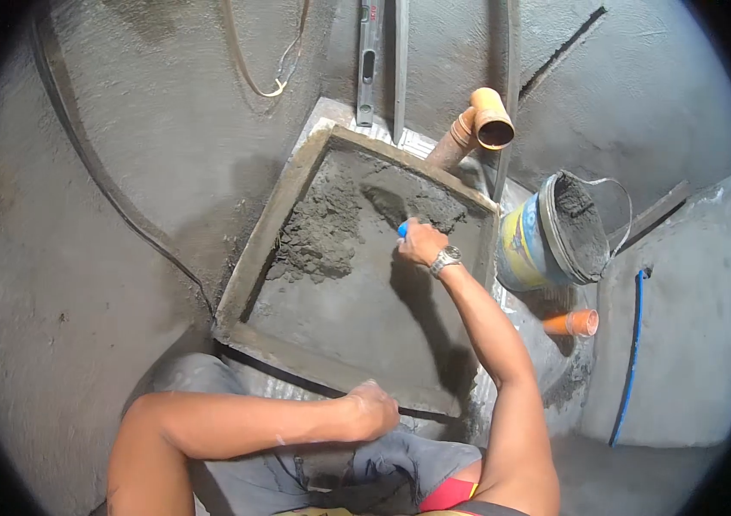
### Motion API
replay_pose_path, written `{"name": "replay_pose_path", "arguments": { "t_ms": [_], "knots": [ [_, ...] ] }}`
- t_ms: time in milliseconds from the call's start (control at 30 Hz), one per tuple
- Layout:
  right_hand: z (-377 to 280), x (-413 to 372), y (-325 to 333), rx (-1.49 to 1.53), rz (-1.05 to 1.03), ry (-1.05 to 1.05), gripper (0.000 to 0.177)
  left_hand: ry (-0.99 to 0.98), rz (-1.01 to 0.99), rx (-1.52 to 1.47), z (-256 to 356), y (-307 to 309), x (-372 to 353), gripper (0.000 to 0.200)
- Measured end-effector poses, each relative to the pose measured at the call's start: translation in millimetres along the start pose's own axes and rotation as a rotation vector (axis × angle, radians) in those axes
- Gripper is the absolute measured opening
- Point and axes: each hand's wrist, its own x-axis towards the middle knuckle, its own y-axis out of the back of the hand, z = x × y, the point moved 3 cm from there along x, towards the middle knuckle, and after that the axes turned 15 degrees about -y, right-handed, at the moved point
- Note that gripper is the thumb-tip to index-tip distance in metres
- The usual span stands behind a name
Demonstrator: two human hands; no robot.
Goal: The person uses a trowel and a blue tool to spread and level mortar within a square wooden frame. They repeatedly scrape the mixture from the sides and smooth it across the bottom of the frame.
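Note:
My right hand [423, 242], with a watch on its wrist, grips the blue handle of a trowel [386, 204]. Its blade, coated in wet mortar, is at the far side of a shallow square basin with a raised concrete rim [275, 225]. A rough heap of grey mortar [322, 230] lies to the left of the blade, and the nearer floor of the basin looks smoother. My left hand [372, 411] is curled into a fist by the basin's near rim, over my knee. Nothing shows in its fingers.
A bucket of mortar [524, 241] stands tilted at the right. Behind the basin rise an orange pipe elbow [491, 120] and a spirit level [369, 64] against the wall. A short orange pipe [573, 323] and blue tube [632, 357] are at right; a dark cable [94, 163] hangs left.

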Motion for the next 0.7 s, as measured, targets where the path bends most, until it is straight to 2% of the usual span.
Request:
{"name": "replay_pose_path", "arguments": {
  "t_ms": [233,333,400,467,567,667,700],
  "knots": [
    [1,31,7,0.08,0.194,0.019,0.037,0.01,-0.005,-0.007,-4,-3,4,0.017],
    [6,70,-36,0.246,0.117,0.045,0.038,-0.006,0.005,-0.007,-5,-6,6,0.018],
    [-10,75,-64,0.138,0.033,0.164,0.041,-0.018,0.025,0.023,-5,-10,10,0.018],
    [-15,56,-48,0.119,0.013,0.206,0.041,-0.007,0.016,0.045,-4,-13,13,0.019],
    [-15,33,-7,0.119,-0.087,0.161,0.038,-0.017,-0.002,0.052,-3,-12,10,0.019],
    [-24,16,31,-0.021,0.141,0.112,0.035,-0.026,0.102,0.056,-11,-12,11,0.018],
    [-27,23,37,-0.09,0.226,0.183,0.033,-0.031,0.145,0.057,-14,-16,13,0.018]
  ]
}}
